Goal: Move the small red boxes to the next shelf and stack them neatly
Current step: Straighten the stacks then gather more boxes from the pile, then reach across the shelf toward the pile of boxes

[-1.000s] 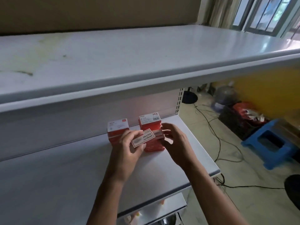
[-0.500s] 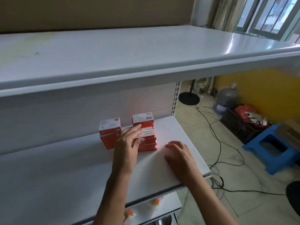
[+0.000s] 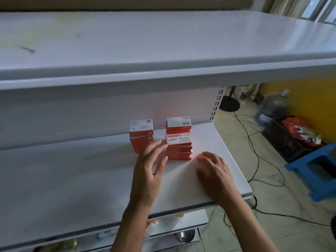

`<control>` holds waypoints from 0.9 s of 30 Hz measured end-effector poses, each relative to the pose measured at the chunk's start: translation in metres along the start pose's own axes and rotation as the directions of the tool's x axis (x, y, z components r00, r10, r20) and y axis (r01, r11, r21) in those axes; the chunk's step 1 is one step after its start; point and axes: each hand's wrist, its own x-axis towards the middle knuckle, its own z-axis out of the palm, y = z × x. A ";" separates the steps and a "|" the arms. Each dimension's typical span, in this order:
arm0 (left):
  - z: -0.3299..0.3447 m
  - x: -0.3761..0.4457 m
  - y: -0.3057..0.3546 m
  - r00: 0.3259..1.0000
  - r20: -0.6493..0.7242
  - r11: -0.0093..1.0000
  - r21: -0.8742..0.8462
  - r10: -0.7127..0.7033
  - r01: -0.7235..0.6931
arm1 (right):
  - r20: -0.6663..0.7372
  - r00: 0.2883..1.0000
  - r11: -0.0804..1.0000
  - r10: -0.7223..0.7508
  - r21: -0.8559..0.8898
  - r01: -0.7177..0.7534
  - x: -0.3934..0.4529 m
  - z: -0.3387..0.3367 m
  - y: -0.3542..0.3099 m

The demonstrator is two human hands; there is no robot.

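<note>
From the head view, three stacks of small red boxes [image 3: 179, 146] stood near the back right of the white shelf [image 3: 72, 179], the left hand [image 3: 150, 171] open with straight fingers just beside the front stack, the right hand [image 3: 214, 171] flat and holding nothing.

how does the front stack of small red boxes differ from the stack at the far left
The front stack of small red boxes stands nearer the shelf edge; the far-left stack of small red boxes sits further back. The front stack's top label faces away, its text upside down; the left stack's reads upright. The front stack stands just before a third stack; the left stack stands apart. Both rest on the white metal shelf, each box red with a white top.
</note>
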 end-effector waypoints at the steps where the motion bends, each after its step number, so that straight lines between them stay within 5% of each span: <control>1: -0.010 -0.007 -0.004 1.000 0.025 1.000 0.021 -0.012 0.011 | -0.003 1.000 1.000 0.003 0.020 -0.003 -0.003 -0.001 -0.007; 13: -0.241 -0.089 -0.101 0.928 -0.057 0.873 0.320 -0.369 0.367 | 0.024 0.950 0.933 -0.313 0.193 0.303 -0.035 0.053 -0.247; 17: -0.352 -0.125 -0.124 0.915 -0.219 0.836 0.375 -0.339 0.400 | 0.198 0.864 0.885 -0.463 0.163 0.437 -0.040 0.093 -0.362; 27: -0.563 -0.221 -0.173 0.801 -0.474 0.751 0.359 -0.364 0.554 | 0.202 0.730 0.753 -0.653 0.274 0.598 -0.083 0.171 -0.578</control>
